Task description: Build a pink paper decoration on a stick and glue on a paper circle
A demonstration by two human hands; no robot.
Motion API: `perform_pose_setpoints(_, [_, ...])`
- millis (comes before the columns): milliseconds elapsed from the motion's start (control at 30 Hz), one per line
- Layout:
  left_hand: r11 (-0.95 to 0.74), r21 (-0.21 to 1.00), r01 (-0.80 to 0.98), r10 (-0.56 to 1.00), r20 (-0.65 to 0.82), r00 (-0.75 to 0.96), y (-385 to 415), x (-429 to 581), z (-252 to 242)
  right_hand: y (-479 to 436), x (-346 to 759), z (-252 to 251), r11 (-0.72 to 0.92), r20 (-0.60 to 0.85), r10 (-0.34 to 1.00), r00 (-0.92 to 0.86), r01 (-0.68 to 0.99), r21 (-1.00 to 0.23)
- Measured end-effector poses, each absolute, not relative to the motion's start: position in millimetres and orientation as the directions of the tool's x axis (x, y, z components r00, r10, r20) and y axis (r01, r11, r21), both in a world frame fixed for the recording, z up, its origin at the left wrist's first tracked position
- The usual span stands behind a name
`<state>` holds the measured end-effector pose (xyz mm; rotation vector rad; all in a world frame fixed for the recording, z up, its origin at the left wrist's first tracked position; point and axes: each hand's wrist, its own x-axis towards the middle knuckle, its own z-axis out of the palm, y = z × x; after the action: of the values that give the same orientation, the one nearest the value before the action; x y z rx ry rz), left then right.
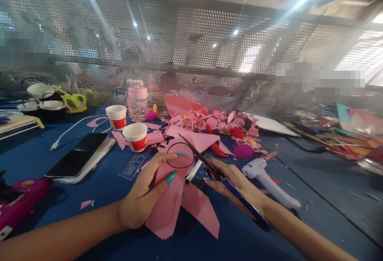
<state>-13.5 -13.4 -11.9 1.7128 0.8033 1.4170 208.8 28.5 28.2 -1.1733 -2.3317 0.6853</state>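
Note:
Pink paper [167, 209] with a black circle drawn near its top is pinched between the thumb and fingers of my left hand [146, 191]. Its lower part hangs down as separate flaps. Scissors [236, 197] with dark blades and blue handles are in my right hand [230, 177]. Their blades point up and left, close to the right side of the drawn circle. Just behind the paper lies a white marker [194, 172] with a black end. A clear stencil ruler [134, 165] rests left of the paper, partly behind my left hand.
Two paper cups [135, 137] stand before a pile of pink scraps [191, 123]. A phone [79, 153] lies at left, near a magenta device [24, 203]. At right is a white glue gun [272, 183]. A perforated metal screen [179, 45] rises behind.

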Motion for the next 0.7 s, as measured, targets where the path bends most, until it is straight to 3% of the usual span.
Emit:
perform_pose_setpoints(133, [-0.420, 0.893, -0.159, 0.888, 0.441, 0.131, -12.2, -9.8, -12.1, 30.4, 210.5, 24.2, 0.486, 0.186, 0.853, -0.488, 0.614, -0.622])
perform_pose_setpoints(367, [-0.468, 0.819, -0.332, 0.859, 0.510, 0.048, -8.4, -5.4, -8.4, 28.2, 212.5, 24.9, 0.480, 0.194, 0.868, -0.457, 0.671, -0.566])
perform_pose_setpoints(700, [-0.491, 0.821, -0.291, 0.855, 0.518, 0.018, -4.5, -7.8, -12.5, 29.2, 212.0, 25.0, 0.484, 0.185, 0.865, -0.467, 0.677, -0.555])
